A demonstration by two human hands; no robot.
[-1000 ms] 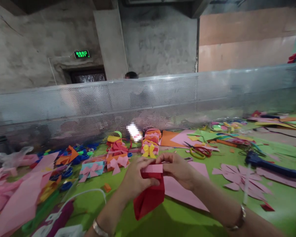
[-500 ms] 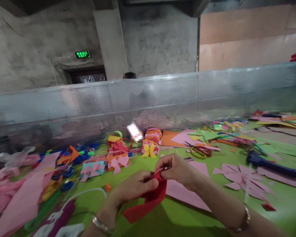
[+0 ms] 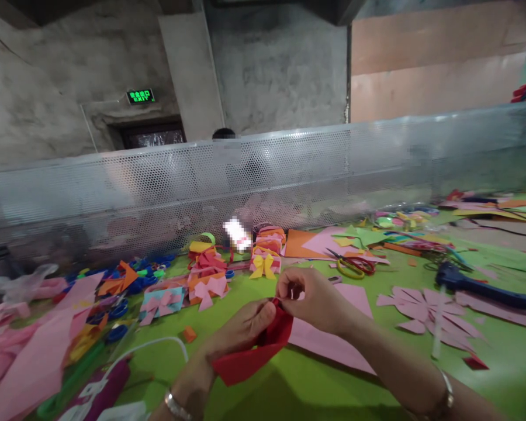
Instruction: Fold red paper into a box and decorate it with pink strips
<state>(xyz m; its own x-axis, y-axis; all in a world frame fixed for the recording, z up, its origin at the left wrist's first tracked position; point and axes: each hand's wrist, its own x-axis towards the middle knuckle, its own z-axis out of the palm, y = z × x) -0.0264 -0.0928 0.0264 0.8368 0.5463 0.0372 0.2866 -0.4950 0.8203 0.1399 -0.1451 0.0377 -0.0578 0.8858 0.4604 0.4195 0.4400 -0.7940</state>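
Between my two hands hangs a strip of red craft paper or felt [image 3: 249,363], bent over on itself, with its loose end toward the lower left. My left hand [image 3: 248,327] is closed on the strip, thumb on top. The fingertips of my right hand [image 3: 309,298] pinch its upper end, close to my left thumb. A pink sheet [image 3: 328,345] lies on the green table [image 3: 324,394] beneath my right hand. Just beyond my hands sits a yellow bow [image 3: 264,266] on a small pink piece.
Scissors [image 3: 351,266] lie past my right hand. To the right are a dark blue glue gun [image 3: 486,289] and pink petal-shaped cutouts [image 3: 421,310]. Pink sheets [image 3: 39,351] and a purple power strip [image 3: 100,389] lie left. A perforated metal screen [image 3: 289,169] runs behind, with a person beyond it.
The red strip's loose end has swung slightly left and up, and its fold has opened a little. Both hands stay close together on its upper end. The view has shifted slightly.
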